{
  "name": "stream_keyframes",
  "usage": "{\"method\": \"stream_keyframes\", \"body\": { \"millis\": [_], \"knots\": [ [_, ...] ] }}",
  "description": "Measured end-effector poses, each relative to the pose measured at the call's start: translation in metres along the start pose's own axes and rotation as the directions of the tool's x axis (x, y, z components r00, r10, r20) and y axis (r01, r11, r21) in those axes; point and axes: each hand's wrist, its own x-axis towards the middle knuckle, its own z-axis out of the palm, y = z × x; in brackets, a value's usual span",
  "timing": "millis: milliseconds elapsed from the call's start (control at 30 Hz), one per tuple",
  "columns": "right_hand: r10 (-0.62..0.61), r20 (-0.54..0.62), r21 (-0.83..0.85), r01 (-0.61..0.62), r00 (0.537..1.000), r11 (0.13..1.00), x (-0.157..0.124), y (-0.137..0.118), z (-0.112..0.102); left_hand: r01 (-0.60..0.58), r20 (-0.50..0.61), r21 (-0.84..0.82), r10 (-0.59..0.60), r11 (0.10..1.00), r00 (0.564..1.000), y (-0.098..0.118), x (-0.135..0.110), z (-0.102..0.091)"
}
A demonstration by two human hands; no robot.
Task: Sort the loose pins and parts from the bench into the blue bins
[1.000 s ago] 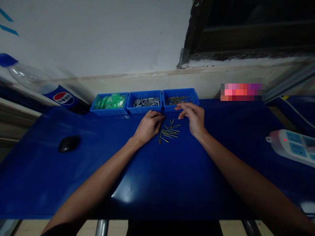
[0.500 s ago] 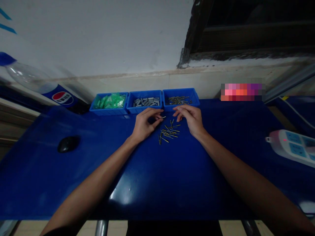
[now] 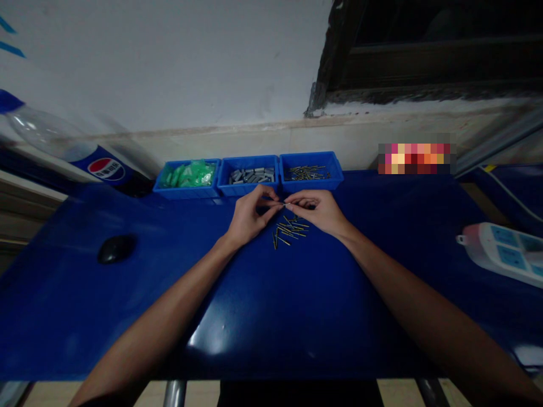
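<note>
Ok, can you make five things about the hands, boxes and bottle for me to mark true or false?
1. The hands are far apart. False: the left hand and right hand nearly meet at a thin piece.
2. Loose pins lie on the table. True.
3. Green packets are in the right box. False: the left box.
4. The middle box holds gray pieces. True.
5. The bottle has a blue cap. True.

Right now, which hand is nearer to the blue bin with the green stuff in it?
Left. The left hand is right of the bin, closer to the person; the right hand is farther right.
</note>
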Motion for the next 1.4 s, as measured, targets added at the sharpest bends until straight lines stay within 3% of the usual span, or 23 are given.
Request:
{"method": "stream_keyframes", "body": {
  "millis": [100, 200, 267, 333, 433, 600, 733, 900, 1400],
  "knots": [
    [-0.002, -0.055, 0.017, 0.003, 0.998, 1.0, 0.0, 0.0, -0.001, -0.056, -0.026, 0.096, 0.059, 0.994, 0.998, 0.003, 0.002, -0.001],
    [-0.012, -0.241, 0.042, 0.023, 0.97, 0.999, 0.001, -0.001, -0.001, -0.103, -0.067, 0.186, 0.117, 0.977, 0.991, 0.007, 0.003, -0.006],
    [-0.017, -0.369, 0.044, 0.036, 0.929, 0.998, 0.001, -0.001, -0.002, -0.147, 0.008, 0.174, 0.148, 0.974, 0.989, 0.01, 0.004, -0.009],
    [-0.016, -0.413, 0.047, 0.039, 0.911, 0.998, 0.002, -0.001, -0.003, -0.207, 0.149, 0.125, 0.187, 0.97, 0.971, 0.012, 0.005, -0.011],
    [-0.018, -0.379, 0.037, 0.035, 0.925, 0.999, 0.002, -0.001, -0.004, -0.286, 0.3, 0.058, 0.256, 0.956, 0.919, 0.012, 0.005, -0.011],
    [-0.04, -0.36, 0.019, 0.05, 0.932, 0.999, 0.0, 0.0, -0.005, -0.35, 0.357, 0.067, 0.305, 0.934, 0.883, 0.012, 0.004, -0.009],
    [-0.043, -0.365, 0.043, 0.063, 0.93, 0.997, 0.0, -0.002, -0.005, -0.341, 0.351, 0.162, 0.269, 0.926, 0.897, 0.008, 0.002, -0.008],
    [-0.026, -0.36, 0.08, 0.059, 0.933, 0.995, -0.001, -0.005, -0.004, -0.298, 0.262, 0.257, 0.231, 0.919, 0.937, 0.002, 0.001, -0.005],
    [0.013, -0.323, 0.175, 0.046, 0.946, 0.984, 0.0, -0.005, -0.006, -0.206, 0.272, 0.223, 0.143, 0.953, 0.952, 0.003, 0.005, -0.006]
  ]
}}
